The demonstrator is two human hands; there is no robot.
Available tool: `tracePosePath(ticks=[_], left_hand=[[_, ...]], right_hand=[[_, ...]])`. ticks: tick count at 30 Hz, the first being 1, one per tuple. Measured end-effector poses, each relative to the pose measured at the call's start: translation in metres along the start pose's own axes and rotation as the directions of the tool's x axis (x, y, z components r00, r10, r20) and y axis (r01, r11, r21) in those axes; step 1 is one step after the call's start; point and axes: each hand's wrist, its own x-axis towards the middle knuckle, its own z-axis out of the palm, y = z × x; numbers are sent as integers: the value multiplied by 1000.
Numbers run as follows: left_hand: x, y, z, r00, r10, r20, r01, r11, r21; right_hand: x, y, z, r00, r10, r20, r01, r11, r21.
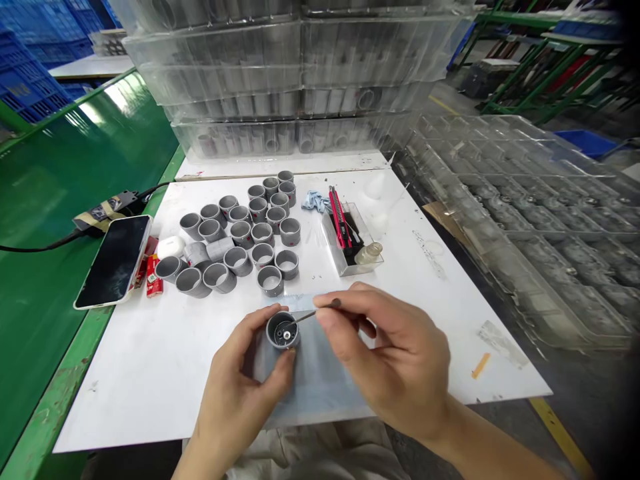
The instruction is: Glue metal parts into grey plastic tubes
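Near the front of the white table, my left hand [243, 380] is closed around a small grey cylindrical cup [273, 325], thumb on the near side and fingers on the far side. The cup's mouth faces up, showing a dark inner part with a bright round centre. Between thumb and fingertips my right hand [390, 353] pinches a thin dark rod [306, 316] with a thicker end. Its thin tip reaches over the rim into the cup; whether it touches the inner part I cannot tell. Beneath lies a bluish translucent sheet [320, 387].
Several similar grey cups [240, 233] stand behind, two on their sides. A clear box [357, 268] holds red cutters [339, 217] and a small bottle. A phone [115, 260] lies left. Stacked clear trays [300, 60] rise behind; more trays [540, 220] stand right.
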Motion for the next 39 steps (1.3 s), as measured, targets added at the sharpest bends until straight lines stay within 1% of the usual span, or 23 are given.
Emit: tracePosePath(ticks=[3,6,11,14,18,20,23,26,28,29,30,31,32,34,35,37,39], left_hand=[[-1,0,0,999,28,41,-27,1000,-16],[-1,1,0,997,39,68,-38,999,-20],[-1,3,-1,997,40,67,-39,999,-13],[-1,3,0,997,40,65,-40,999,-8],[-1,2,0,997,38,70,-37,999,-23],[-1,2,0,997,29,70,-27,999,-33],[-1,2,-1,998,15,68,-13,1000,-28],[-1,1,-2,998,1,60,0,1000,-16],[-1,0,-2,998,-2,55,2,1000,-4],[-1,0,-2,999,-3,54,3,1000,2],[-1,0,-1,999,-6,53,5,1000,6],[-2,1,-1,999,-10,47,10,1000,9],[-2,3,0,999,-17,38,16,1000,13],[-4,6,2,1000,-13,14,13,1000,22],[-5,8,3,1000,3,7,-4,1000,26],[-5,10,4,998,60,19,-60,998,35],[-4,9,4,989,136,58,-139,989,52]], right_hand=[[0,4,7,999,1,37,-1,1000,12],[0,8,10,999,-1,50,1,1000,17],[-2,11,16,998,-5,66,1,999,50],[-4,14,18,996,-52,70,51,999,18],[-6,19,17,990,-132,47,135,988,-73],[-6,20,18,987,-153,40,157,983,-95],[-6,16,16,986,-161,43,164,983,-85],[-6,6,4,991,-128,47,129,991,-27],[-4,2,-10,996,-91,4,91,996,-10],[-3,1,-18,995,-92,-46,91,995,-32],[0,3,-27,985,-115,-130,106,991,-76],[5,6,-35,962,-144,-230,114,984,-138],[10,10,-43,926,-181,-330,116,972,-205],[23,21,-56,856,-225,-467,84,949,-303],[30,26,-61,842,-218,-494,54,945,-323],[41,35,-68,858,-174,-482,3,942,-335],[47,41,-71,872,-154,-465,-27,933,-359]])
